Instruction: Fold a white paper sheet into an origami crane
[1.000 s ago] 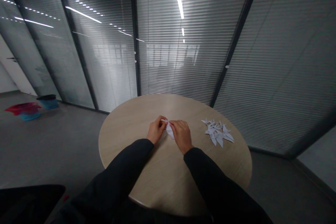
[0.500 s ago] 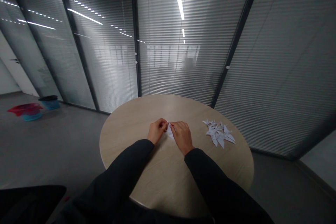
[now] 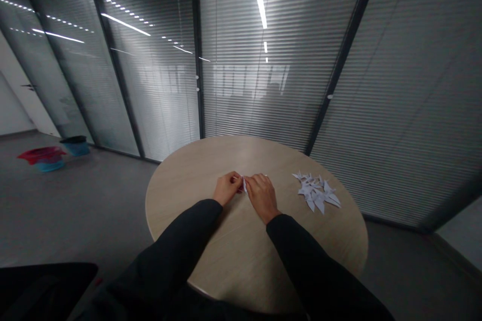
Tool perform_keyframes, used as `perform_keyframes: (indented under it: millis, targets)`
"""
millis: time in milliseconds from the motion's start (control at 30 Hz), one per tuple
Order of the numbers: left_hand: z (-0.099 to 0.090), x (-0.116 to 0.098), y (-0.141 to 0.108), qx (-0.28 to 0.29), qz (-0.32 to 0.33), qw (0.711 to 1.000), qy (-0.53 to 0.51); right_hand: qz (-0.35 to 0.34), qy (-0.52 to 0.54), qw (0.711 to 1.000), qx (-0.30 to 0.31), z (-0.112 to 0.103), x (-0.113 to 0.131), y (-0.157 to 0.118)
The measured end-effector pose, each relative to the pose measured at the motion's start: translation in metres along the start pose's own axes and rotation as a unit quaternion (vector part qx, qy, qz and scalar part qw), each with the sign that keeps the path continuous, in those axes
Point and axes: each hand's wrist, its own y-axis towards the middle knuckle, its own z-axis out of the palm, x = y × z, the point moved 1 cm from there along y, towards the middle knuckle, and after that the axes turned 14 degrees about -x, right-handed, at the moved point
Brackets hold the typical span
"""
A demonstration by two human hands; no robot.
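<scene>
One narrow, pointed folded white paper piece (image 3: 244, 185), pinched between the fingertips of left hand (image 3: 226, 188) and right hand (image 3: 261, 197), over mid round wooden table (image 3: 181, 195). One pile of folded paper shapes (image 3: 317, 191) to the right; count unclear, overlapped.

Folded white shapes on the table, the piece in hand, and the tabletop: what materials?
The folded shapes and the held piece look like thin white paper: matte, with crisp creases and sharp points. The round tabletop looks like wood-look laminate or veneer, with faint grain streaks and a low sheen; I can't tell which from this view.
</scene>
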Motion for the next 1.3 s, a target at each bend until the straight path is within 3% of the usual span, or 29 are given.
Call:
perform_keyframes:
  millis: [267,433,533,633,700,767,833,1067,1300]
  targets:
    - [-0.002,-0.003,-0.001,0.007,-0.015,0.999,-0.03,-0.019,0.003,1.0,0.012,0.002,-0.001,-0.001]
    - [-0.006,-0.003,0.001,-0.002,0.071,0.997,0.03,0.027,0.069,0.997,0.003,0.001,-0.002,0.0]
    - [-0.007,-0.002,0.001,0.012,0.12,0.991,0.066,0.104,0.139,0.984,-0.037,0.003,-0.005,0.001]
    - [-0.004,0.0,-0.001,0.074,0.128,0.988,0.045,0.224,0.208,0.949,-0.081,0.008,-0.013,-0.001]
    - [-0.001,0.002,-0.003,0.106,0.126,0.986,0.032,0.318,0.254,0.908,-0.104,0.013,-0.021,-0.003]
    - [0.001,0.004,-0.003,0.109,0.136,0.984,0.04,0.396,0.293,0.862,-0.123,0.018,-0.028,-0.005]
    - [0.002,0.006,-0.002,0.106,0.131,0.985,0.046,0.434,0.315,0.833,-0.133,0.021,-0.033,-0.006]
    - [-0.002,0.006,0.004,0.063,0.106,0.991,0.057,0.436,0.316,0.83,-0.145,0.026,-0.036,-0.008]
    - [-0.005,0.009,0.011,-0.01,0.092,0.995,-0.029,0.45,0.319,0.816,-0.174,0.028,-0.039,-0.011]
